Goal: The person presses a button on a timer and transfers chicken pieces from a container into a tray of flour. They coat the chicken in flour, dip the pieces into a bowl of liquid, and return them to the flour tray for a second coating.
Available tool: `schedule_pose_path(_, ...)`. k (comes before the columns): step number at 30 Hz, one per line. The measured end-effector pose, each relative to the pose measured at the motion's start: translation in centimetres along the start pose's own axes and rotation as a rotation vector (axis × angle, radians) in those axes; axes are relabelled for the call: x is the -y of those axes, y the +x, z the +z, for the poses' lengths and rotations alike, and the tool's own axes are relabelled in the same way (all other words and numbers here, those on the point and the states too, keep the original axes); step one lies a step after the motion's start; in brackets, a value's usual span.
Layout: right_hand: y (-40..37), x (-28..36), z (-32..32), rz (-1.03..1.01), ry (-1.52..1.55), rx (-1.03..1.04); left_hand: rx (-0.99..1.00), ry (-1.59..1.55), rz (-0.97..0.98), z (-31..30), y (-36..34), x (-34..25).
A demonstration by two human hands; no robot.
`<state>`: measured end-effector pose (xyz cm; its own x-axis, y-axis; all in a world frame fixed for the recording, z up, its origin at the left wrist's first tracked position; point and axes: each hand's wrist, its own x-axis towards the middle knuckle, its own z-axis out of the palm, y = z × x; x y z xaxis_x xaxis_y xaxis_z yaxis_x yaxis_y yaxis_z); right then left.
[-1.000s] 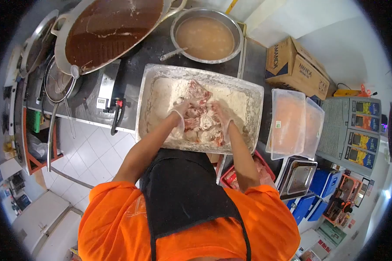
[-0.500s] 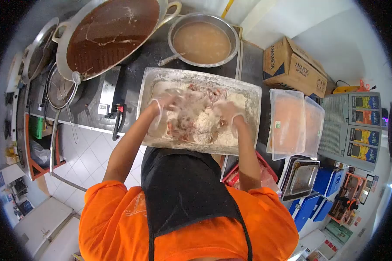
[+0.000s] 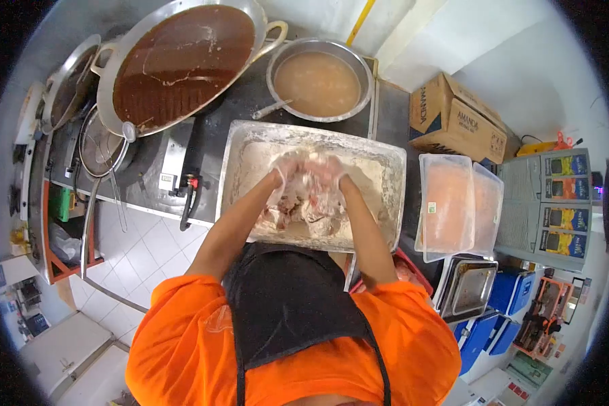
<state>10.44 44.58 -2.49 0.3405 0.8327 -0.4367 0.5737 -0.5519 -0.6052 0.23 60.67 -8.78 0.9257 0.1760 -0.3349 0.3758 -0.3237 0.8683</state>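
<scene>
A large metal tray (image 3: pixel 380 227) of white flour lies in front of me. Its flour-coated raw meat pieces (image 3: pixel 317 211) are bunched near the side closest to my body, some pink showing through. My left hand (image 3: pixel 287 169) and my right hand (image 3: pixel 327 170) are close together above the middle of the tray, in thin clear gloves dusted with flour. Between them they hold floured pieces, lifted a little over the rest. Motion blurs the fingers, and exactly how many pieces they grip is hidden.
Behind the tray stand a metal bowl (image 3: pixel 275 81) of cloudy liquid and a wide pan (image 3: pixel 107 86) of dark brown oil. A strainer (image 3: pixel 91 135) is at left. To the right are clear plastic containers (image 3: pixel 446 203), a cardboard box (image 3: pixel 463 115) and a red tray (image 3: pixel 413 265).
My hands have come from opposite sides of the tray to its middle, gathering floured pieces between them. The floured pieces at the right have shifted toward the centre.
</scene>
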Motion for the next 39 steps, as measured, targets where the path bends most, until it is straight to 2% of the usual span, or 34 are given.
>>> schedule_pose_path(1,-3.6,5.2,-1.1,0.209,0.073,0.074,-0.013,0.632,0.44,-0.5,-3.7,-1.8)
schedule_pose_path(3,-7.2,7.2,3.6,0.197,-0.407,0.022,0.014,0.85,0.396,0.7,-8.5,-2.5)
schedule_pose_path(5,-11.5,7.9,4.8,-0.069,-0.521,0.015,-0.094,0.737,0.34,0.7,-14.2,-3.7)
schedule_pose_path(6,-13.2,7.3,5.5,-0.071,-0.517,0.019,-0.092,0.736,0.336,0.1,-14.6,-3.9)
schedule_pose_path(8,-15.4,5.4,5.9,-0.104,-0.539,-0.008,0.516,0.838,0.138,-1.2,-15.1,-4.1)
schedule_pose_path(9,-15.7,7.1,2.9,-0.047,-0.55,0.174,0.511,0.835,0.128,-2.1,-16.1,-5.0)
schedule_pose_path(10,-16.1,8.7,-0.2,0.01,-0.559,0.355,0.461,0.836,-0.019,-3.2,-17.4,-6.3)
schedule_pose_path(11,-15.5,2.3,2.0,0.128,-0.206,0.181,0.406,0.833,-0.169,-4.0,-18.2,-6.8)
schedule_pose_path(12,-14.1,-3.4,4.5,0.231,0.148,0.011,0.389,0.832,-0.19,-2.3,-16.0,0.3)
schedule_pose_path(13,-12.7,-2.2,3.2,0.2,0.143,0.028,0.292,0.596,-0.378,-1.0,-14.2,7.3)
schedule_pose_path(14,-11.1,0.2,0.5,0.314,0.152,0.088,0.183,0.352,-0.551,0.9,-10.5,12.8)
schedule_pose_path(15,-9.8,1.8,-1.1,0.433,0.153,0.144,0.286,0.205,-0.279,0.0,-10.4,12.5)
schedule_pose_path(16,-8.1,1.0,0.3,0.407,0.137,0.154,0.382,0.064,0.005,-0.4,-10.1,10.9)
schedule_pose_path(18,-3.9,-2.8,4.6,0.535,0.097,-0.074,0.044,-0.332,-0.004,0.4,-12.2,5.3)
schedule_pose_path(19,-2.8,-3.3,5.0,0.525,0.087,-0.08,0.032,-0.331,0.005,1.2,-10.7,4.4)
schedule_pose_path(21,-1.3,-3.2,5.3,0.4,0.214,0.188,-0.038,-0.455,-0.131,4.2,-6.6,3.1)
schedule_pose_path(22,-1.3,-1.4,4.1,0.395,0.205,0.182,-0.077,-0.517,-0.199,5.3,-4.5,2.8)
schedule_pose_path(24,-2.7,3.6,1.1,0.208,0.2,0.233,-0.14,-0.637,-0.353,6.7,-2.7,2.9)
schedule_pose_path(25,3.9,-8.9,8.7,0.018,-0.024,0.296,-0.137,-0.512,-0.328,4.6,-4.9,-2.6)
schedule_pose_path(26,3.1,-7.9,8.0,0.033,-0.02,0.298,-0.122,-0.517,-0.329,3.4,-5.9,-5.6)
schedule_pose_path(28,1.3,-3.2,5.4,0.445,0.05,0.165,-0.062,-0.573,-0.465,1.3,-6.7,-8.4)
schedule_pose_path(29,2.7,-9.7,10.0,0.164,0.029,-0.216,-0.171,-0.514,-0.322,1.6,-6.7,-7.5)
schedule_pose_path(30,-1.7,-6.9,6.3,0.181,0.039,-0.209,-0.155,-0.514,-0.335,1.7,-6.4,-5.1)
schedule_pose_path(32,-6.1,6.7,-1.3,0.35,-0.194,0.131,0.037,0.918,0.681,0.5,-5.4,-0.5)
schedule_pose_path(33,-8.1,7.3,-2.5,0.207,-0.357,0.1,0.124,0.909,0.707,-0.7,-6.3,-0.7)
schedule_pose_path(34,-8.4,6.7,-3.6,0.231,-0.354,0.092,0.201,0.903,0.731,-2.4,-7.1,-1.3)
schedule_pose_path(36,-7.1,4.8,-6.3,0.298,-0.313,0.29,0.367,0.646,0.125,-4.8,-8.0,-0.3)
schedule_pose_path(37,-6.2,-2.2,-2.2,0.31,-0.311,0.289,0.428,0.65,0.021,-6.2,-7.9,0.9)
schedule_pose_path(38,-0.2,-7.7,0.9,0.126,-0.29,-0.159,0.486,0.653,-0.087,-6.9,-7.8,1.6)
schedule_pose_path(39,-1.0,-1.0,-0.9,0.135,-0.287,-0.16,0.494,0.653,-0.082,-7.1,-8.1,0.5)
